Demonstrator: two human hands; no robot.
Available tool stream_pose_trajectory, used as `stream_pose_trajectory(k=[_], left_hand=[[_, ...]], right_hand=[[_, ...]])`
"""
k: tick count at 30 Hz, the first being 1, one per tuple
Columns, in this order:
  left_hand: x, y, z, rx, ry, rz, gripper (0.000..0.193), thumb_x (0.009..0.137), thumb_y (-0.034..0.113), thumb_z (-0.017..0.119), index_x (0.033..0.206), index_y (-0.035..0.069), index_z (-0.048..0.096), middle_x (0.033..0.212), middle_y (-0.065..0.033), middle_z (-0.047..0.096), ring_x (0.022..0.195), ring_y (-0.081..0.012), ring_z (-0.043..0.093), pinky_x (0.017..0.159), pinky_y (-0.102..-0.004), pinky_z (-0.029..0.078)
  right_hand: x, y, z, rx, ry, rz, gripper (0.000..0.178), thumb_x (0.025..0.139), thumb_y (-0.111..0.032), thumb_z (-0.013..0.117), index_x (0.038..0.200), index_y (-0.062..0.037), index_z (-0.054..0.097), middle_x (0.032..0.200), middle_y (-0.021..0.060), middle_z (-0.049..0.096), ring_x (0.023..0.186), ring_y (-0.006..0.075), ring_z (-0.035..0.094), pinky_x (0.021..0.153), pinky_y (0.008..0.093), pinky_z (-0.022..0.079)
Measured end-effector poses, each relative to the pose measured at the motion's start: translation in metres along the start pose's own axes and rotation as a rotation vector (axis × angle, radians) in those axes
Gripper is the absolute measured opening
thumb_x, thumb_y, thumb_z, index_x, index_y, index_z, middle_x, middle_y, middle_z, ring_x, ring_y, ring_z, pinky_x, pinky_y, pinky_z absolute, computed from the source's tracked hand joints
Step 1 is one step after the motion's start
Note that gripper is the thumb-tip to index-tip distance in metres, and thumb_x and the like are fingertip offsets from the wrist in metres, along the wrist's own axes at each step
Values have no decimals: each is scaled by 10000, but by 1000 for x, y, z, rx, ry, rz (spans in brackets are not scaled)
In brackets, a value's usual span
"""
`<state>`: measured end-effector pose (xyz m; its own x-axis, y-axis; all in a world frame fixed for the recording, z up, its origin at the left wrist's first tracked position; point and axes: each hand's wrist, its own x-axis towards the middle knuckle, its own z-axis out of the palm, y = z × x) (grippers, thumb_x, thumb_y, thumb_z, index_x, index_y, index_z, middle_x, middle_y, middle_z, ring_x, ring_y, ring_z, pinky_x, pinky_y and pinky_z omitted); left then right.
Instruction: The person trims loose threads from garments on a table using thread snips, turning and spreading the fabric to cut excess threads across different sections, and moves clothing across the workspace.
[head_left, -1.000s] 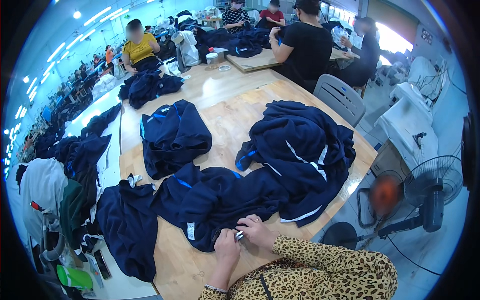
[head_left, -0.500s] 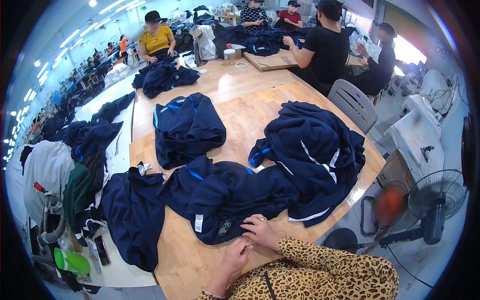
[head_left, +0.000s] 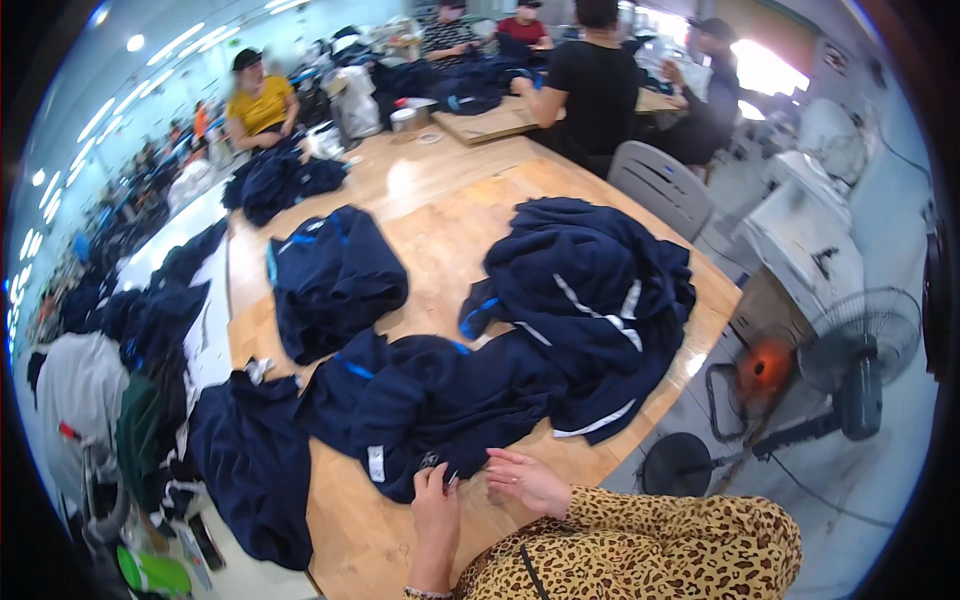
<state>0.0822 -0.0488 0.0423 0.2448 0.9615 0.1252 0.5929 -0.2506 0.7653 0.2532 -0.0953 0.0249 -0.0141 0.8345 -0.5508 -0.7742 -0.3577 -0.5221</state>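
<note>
A navy garment with blue trim and a white label lies rumpled in front of me on the wooden table. At its near edge is my left hand, fingers closed together against the cloth by a small pale printed mark. A tiny light spot shows at those fingertips; whatever they pinch is too small to make out. Just to the right, my right hand is open, its fingers stretched out toward the left one, and a ring shows on it. Nothing is visible in that hand.
More navy garments lie around: a folded one, a white-striped heap and one over the left edge. A green cup-like container is at lower left. A fan and a grey chair stand right. Several people sit beyond.
My hands have moved apart; the left has shifted left onto the garment's edge, and the right has opened out. The whole view has shifted slightly, while the garments keep their arrangement.
</note>
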Motion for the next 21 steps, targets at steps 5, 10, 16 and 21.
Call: stream_pose_trajectory(k=[5, 10, 16, 21], left_hand=[[0, 8, 12, 250, 16, 100, 292, 793, 188, 669, 1057, 64, 642, 952, -112, 567, 727, -308, 625, 631, -388, 511], [8, 6, 20, 354, -14, 54, 288, 763, 201, 698, 1015, 65, 668, 908, -91, 587, 747, -302, 621, 655, -385, 494], [10, -8, 23, 300, 10, 97, 93, 794, 153, 661, 824, 70, 631, 849, -95, 595, 742, -316, 599, 632, -397, 479], [10, -7, 23, 116, 12, 101, 88, 800, 142, 658, 836, 74, 614, 864, -89, 583, 756, -304, 592, 644, -381, 473]], right_hand=[[20, 1, 13, -23, -10, 45, 350, 890, -61, 553, 1237, -75, 512, 983, 48, 601, 936, 133, 570, 852, 269, 452], [31, 3, 14, -5, -5, 40, 291, 891, -64, 551, 1181, -45, 544, 983, 52, 603, 912, 130, 572, 846, 262, 458], [26, 6, 12, -214, 25, 45, 303, 874, -55, 566, 1177, -69, 560, 974, 39, 575, 900, 142, 563, 790, 255, 477], [3, -3, 27, -1105, 2, -957, 257, 800, -7, 555, 1057, -8, 575, 977, 124, 526, 894, 269, 546, 782, 319, 467]])
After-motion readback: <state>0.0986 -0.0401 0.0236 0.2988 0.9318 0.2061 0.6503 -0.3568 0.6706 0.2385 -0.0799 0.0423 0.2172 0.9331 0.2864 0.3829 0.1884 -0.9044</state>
